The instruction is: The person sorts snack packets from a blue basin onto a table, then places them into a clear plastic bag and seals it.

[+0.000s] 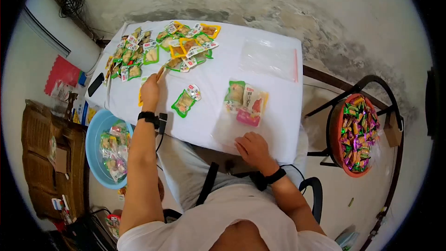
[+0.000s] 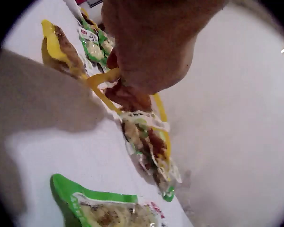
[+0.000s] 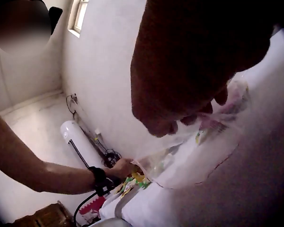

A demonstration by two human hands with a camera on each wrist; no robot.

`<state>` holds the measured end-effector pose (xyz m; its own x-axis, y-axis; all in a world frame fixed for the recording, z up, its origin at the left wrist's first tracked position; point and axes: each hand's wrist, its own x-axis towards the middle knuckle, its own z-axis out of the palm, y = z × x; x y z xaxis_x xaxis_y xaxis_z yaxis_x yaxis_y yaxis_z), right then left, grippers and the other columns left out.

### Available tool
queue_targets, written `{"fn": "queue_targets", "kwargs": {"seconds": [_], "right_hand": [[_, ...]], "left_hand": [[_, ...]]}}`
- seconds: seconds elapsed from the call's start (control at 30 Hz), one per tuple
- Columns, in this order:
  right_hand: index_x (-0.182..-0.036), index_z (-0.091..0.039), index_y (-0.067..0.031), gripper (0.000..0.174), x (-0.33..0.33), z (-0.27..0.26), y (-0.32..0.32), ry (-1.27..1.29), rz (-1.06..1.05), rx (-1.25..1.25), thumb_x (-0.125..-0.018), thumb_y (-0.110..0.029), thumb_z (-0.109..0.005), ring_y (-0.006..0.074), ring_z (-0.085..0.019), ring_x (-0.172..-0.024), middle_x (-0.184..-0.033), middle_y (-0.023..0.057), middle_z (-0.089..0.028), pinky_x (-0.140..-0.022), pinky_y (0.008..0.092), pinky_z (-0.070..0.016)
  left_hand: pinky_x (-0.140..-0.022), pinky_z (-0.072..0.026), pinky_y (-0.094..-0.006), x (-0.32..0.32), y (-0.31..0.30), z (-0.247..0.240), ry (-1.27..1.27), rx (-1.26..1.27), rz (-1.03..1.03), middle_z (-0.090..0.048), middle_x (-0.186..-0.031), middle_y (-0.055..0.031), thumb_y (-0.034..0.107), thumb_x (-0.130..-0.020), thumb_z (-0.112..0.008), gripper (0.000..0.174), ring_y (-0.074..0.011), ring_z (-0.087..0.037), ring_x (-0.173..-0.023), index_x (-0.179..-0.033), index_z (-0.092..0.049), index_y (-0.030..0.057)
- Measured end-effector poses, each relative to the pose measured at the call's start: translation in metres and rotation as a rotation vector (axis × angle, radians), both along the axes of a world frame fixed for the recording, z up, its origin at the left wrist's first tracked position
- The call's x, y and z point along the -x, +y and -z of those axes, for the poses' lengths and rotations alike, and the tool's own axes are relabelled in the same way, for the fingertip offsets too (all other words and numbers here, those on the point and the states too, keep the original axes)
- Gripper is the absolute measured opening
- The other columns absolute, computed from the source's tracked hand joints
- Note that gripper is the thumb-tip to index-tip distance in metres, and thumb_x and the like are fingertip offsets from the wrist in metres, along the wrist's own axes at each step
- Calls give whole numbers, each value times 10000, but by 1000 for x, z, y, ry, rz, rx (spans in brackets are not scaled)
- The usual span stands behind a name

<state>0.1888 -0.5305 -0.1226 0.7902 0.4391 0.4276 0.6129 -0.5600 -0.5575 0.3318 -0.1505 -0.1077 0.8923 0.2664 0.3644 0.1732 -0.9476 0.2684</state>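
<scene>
Left grip [image 1: 150, 94]: fingers closed on a yellow-edged packet [image 2: 130, 98] by its edge, near the heaped packets [image 1: 132, 53]; the hold looks shallow, so a slick wrapper could twist or slip out; overlapping packets could drag along if their edges snag.

Right grip [image 1: 254, 151]: fingers curled, nearly closed on the mouth of a clear bag [image 1: 225, 130], which lies on the desk [image 1: 283, 132] by its front edge; a green packet, a beige one and a pink one [image 1: 248, 116] sit inside. Risk: the film is thin and limp, so the mouth could fold shut or slide from my fingertips; a hard tug could spill the contents.

Also noted: cable [image 1: 160, 142] hangs from my left wristband; a wide swing could sweep the lone green-edged packet [image 1: 184, 103] aside.
</scene>
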Motion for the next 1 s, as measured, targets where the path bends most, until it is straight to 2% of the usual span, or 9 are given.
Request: {"fn": "queue_targets", "kwargs": {"seconds": [0.17, 0.23, 0.27, 0.33, 0.43, 0.6, 0.67, 0.8, 1.0], "right_hand": [[-960, -604, -74, 242, -1, -9, 1, -40, 30, -110, -768, -210, -657, 257, -567, -778, -873, 99, -577, -657, 361, -452], [-1113, -559, -42, 367, -3, 0, -1, 450, 17, -492, -817, -242, -638, 194, -579, -820, -990, 105, -604, -667, 339, -463], [-1113, -559, -42, 367, -7, 0, -1, 453, 12, -492, -817, -242, -638, 194, -579, -820, -990, 105, -604, -667, 339, -463], [-1219, -488, -12, 450, -22, -5, 2, 1271, -102, -1165, -850, -232, -621, 170, -599, -849, -1069, 108, -600, -683, 330, -498], [-1275, -432, -4, 488, -20, -24, 6, 1457, -186, -1314, -860, -189, -611, 175, -622, -853, -1085, 100, -595, -723, 304, -526], [-1265, -442, -5, 451, -6, -18, 6, 1359, -217, -1170, -860, -127, -598, 162, -627, -876, -1071, 89, -597, -746, 288, -533], [-1263, -446, -7, 440, 1, -21, 3, 1320, -184, -1151, -861, -112, -593, 148, -623, -878, -1070, 82, -597, -743, 281, -532], [-1262, -450, -14, 427, 17, -11, -22, 1332, -140, -928, -866, -97, -584, 130, -616, -854, -1072, 78, -600, -730, 259, -519], [-1252, -455, -9, 405, 35, 21, -34, 1432, -324, -624, -877, -104, -575, 93, -584, -828, -1019, 38, -604, -727, 249, -496]], "left_hand": [[-782, -475, -362, 51, -7, -2, -357, 245, 223, -627, -1001, -151, -123, -769, -452, 339, -310, -604, -929, -1023, -604, 42], [-895, -445, -350, 77, -43, -21, -426, 239, 433, -627, -1054, -139, -128, -747, -432, 342, -296, -592, -1014, -1005, -607, 11], [-907, -442, -357, 87, -60, -22, -412, 324, 515, -624, -1068, -147, -125, -740, -417, 356, -290, -583, -1044, -1008, -610, 11], [-934, -434, -375, 107, -98, -31, -355, 409, 690, -609, -1107, -164, -108, -754, -412, 332, -325, -566, -1070, -980, -621, 14], [-946, -427, -381, 122, -141, -33, -364, 409, 826, -584, -1154, -177, -110, -743, -444, 315, -348, -549, -1093, -963, -631, 16], [-987, -386, -392, 144, -164, -26, -299, 374, 867, -503, -1262, -198, -75, -727, -528, 373, -354, -477, -1179, -1082, -594, 19], [-1029, -329, -398, 151, -168, -20, -274, 573, 558, -394, -1354, -216, -17, -712, -598, 495, -346, -394, -1247, -1198, -514, 24], [-1038, -301, -405, 157, -163, 5, -75, 377, 544, -341, -1372, -224, 46, -693, -666, 611, -354, -364, -1242, -1261, -443, 24], [-809, -465, -352, 143, -166, 28, -101, 348, 555, -572, -984, -136, 20, -721, -633, 330, -290, -563, -930, -1048, -603, 57]]}}
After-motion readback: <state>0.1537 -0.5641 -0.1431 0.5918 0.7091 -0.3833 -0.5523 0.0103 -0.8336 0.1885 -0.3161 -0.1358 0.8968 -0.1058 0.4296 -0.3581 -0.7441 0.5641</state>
